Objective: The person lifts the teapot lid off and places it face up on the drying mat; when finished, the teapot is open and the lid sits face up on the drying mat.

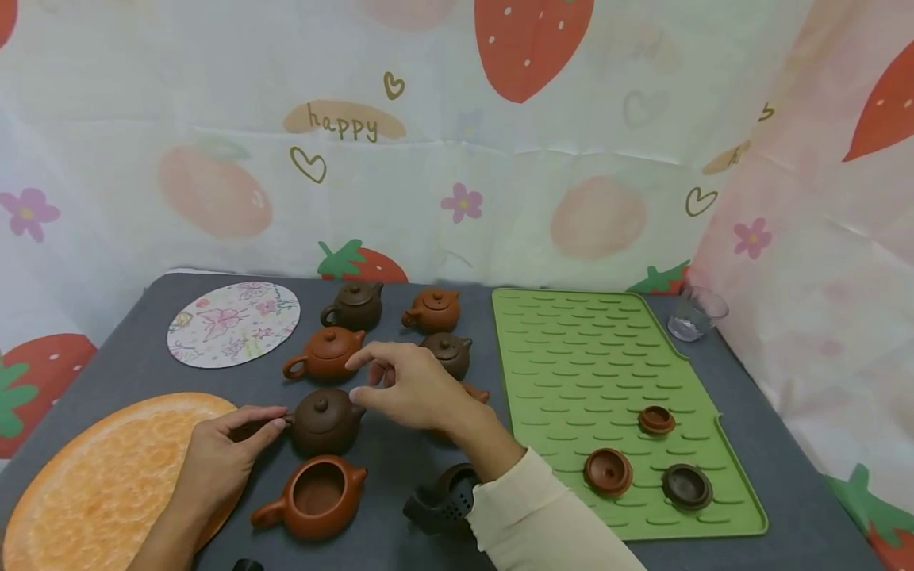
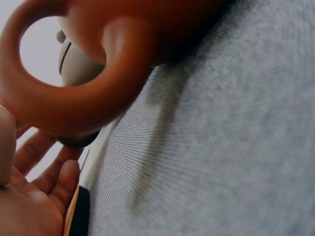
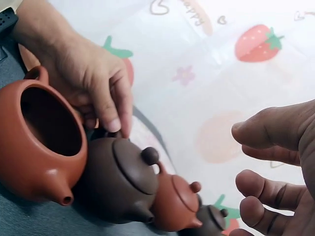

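Observation:
My left hand (image 1: pixel 214 456) pinches the handle of a dark brown, lidded teapot (image 1: pixel 324 424) standing on the grey cloth. Over and beside its spout hovers my right hand (image 1: pixel 414 388), fingers loosely bent and apart from the lid; the right wrist view shows these fingers (image 3: pixel 266 132) holding nothing. Nearer the body stands a lidless reddish-brown teapot (image 1: pixel 343 507), its mouth upward. Its ring handle (image 2: pixel 74 110) fills much of the left wrist view. Behind the dark pot is a lidded reddish-brown teapot (image 1: pixel 328 357).
Farther teapots include a dark one (image 1: pixel 357 305), an orange-brown one (image 1: pixel 434 311) and a brown one (image 1: pixel 451 355); my right arm partly hides another. Three loose lids, one dark (image 1: pixel 687 487), lie on a green mat (image 1: pixel 564 381). Around are a glass (image 1: pixel 696 315), an orange round mat (image 1: pixel 107 468) and a patterned oval mat (image 1: pixel 232 325).

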Demonstrator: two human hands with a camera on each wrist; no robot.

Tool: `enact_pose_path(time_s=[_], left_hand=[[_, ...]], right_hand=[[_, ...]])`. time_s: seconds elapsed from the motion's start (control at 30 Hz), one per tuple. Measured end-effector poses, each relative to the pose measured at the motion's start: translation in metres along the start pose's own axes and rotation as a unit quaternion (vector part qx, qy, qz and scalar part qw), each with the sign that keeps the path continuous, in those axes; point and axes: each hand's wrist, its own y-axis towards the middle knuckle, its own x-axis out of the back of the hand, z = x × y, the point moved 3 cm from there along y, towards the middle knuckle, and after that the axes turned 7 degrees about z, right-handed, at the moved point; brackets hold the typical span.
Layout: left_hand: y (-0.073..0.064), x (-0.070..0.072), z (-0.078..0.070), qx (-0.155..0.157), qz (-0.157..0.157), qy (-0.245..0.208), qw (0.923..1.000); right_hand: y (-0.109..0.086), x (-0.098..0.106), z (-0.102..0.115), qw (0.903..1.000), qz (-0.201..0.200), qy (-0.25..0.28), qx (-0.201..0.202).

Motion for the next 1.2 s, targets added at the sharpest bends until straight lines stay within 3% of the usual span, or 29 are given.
enact_pose_path(time_s=[0.47,0.63,0.9,1.2], left_hand=[[0.000,0.001,0.001,0.006,-0.004,0.003,1.0000],[0.000,0.002,-0.001,0.001,-0.005,0.005,1.0000],[0.001,0.000,0.001,0.021,0.001,-0.009,0.9997],[0.000,0.000,-0.001,-0.006,-0.002,-0.017,0.9998]], right_hand=[[0.025,-0.030,-0.010,0.9988,0.030,-0.005,-0.039],[0.031,-0.039,-0.014,0.9984,0.028,-0.012,-0.047],[0.037,-0.048,-0.016,0.9975,0.023,-0.028,-0.061],[0.041,-0.055,-0.015,0.9945,0.030,-0.074,-0.068]])
